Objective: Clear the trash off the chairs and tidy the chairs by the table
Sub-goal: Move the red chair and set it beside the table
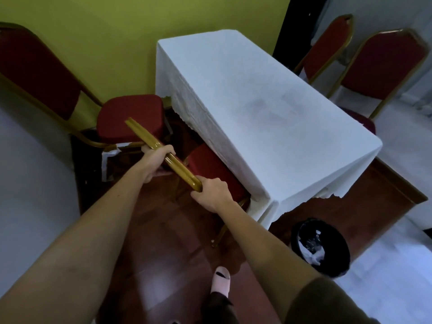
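White-draped table by green wall, left hand and right hand, fingers wrapped round gold chair back

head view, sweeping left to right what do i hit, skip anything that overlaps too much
red chair by the left wall → left hand → right hand, both gripping the gold chair rail → white-clothed table → red chair at far right

Dim, soft-focus wide-angle view with bowed edges and faint shadows.
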